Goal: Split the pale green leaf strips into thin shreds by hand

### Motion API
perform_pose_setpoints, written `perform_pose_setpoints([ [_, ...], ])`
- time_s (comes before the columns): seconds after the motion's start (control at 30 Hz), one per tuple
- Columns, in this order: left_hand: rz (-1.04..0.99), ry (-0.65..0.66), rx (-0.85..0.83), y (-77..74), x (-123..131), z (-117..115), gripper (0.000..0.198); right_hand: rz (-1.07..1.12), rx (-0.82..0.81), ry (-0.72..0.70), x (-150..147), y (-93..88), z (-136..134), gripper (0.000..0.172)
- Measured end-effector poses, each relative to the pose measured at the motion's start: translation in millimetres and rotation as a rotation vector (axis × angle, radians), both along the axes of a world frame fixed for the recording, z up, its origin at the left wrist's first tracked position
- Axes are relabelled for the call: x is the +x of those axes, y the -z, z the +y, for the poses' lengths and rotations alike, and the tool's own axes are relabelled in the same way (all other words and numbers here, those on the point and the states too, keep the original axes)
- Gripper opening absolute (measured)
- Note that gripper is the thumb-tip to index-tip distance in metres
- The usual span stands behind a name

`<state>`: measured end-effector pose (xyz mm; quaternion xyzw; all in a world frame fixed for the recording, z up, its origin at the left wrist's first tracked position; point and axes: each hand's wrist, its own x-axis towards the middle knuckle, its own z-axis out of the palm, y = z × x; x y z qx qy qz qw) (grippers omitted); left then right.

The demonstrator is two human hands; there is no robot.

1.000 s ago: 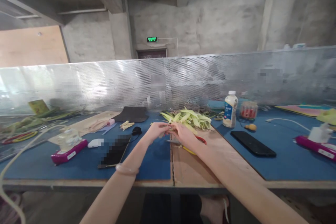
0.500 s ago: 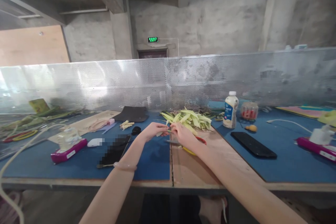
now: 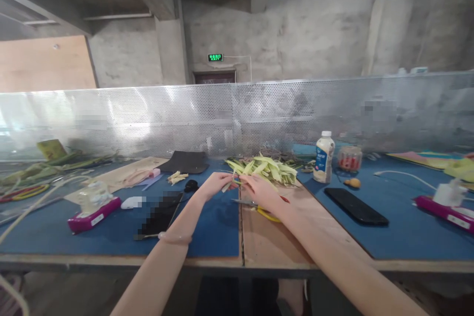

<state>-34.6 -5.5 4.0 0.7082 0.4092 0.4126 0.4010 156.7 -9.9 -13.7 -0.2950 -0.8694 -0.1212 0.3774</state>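
Observation:
My left hand (image 3: pixel 217 183) and my right hand (image 3: pixel 255 187) meet over the middle of the table, fingertips pinched close together. Between them is a thin pale-green leaf strip (image 3: pixel 226 186), its end poking out below my left fingers. Most of the strip is hidden by the fingers. Just behind my right hand lies a heap of pale-green leaf strips (image 3: pixel 276 168), which look like husks. Under my right wrist rests a pair of scissors (image 3: pixel 268 214) with red and yellow handles, partly covered by the forearm, blades pointing left.
A black phone (image 3: pixel 355 206), a white-capped bottle (image 3: pixel 323 158), a jar (image 3: pixel 350 159) and a small gourd-shaped thing (image 3: pixel 352 183) stand or lie at right. On the left are a purple power strip (image 3: pixel 94 215), a white mouse (image 3: pixel 131 202) and a dark tablet-like object (image 3: pixel 161 215). A perforated metal screen (image 3: pixel 177 118) runs behind.
Both hands stay together at nearly the same spot, with small shifts of the fingers. The leaf strip's end shows slightly more below the left fingers. The camera view has shifted slightly.

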Motion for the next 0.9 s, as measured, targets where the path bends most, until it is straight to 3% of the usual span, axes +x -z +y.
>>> perform_pose_setpoints([
  [0.23, 0.124, 0.046, 0.212, 7.9, 13.9, 1.7, 0.034, 0.038, -0.007, -0.057, -5.4, 7.3, 5.5, 0.036],
  [0.37, 0.141, 0.075, 0.232, 7.6, 14.1, -0.4, 0.036, 0.144, -0.045, -0.082, -9.4, 13.4, 10.7, 0.033],
  [0.7, 0.225, -0.102, 0.265, 11.1, 16.8, -1.2, 0.031, 0.183, -0.072, -0.056, -8.2, 15.2, 13.9, 0.021],
  [0.9, 0.318, -0.132, 0.271, 12.1, 15.0, -0.1, 0.026, 0.099, -0.024, -0.044, -6.7, 16.7, 16.0, 0.02],
])
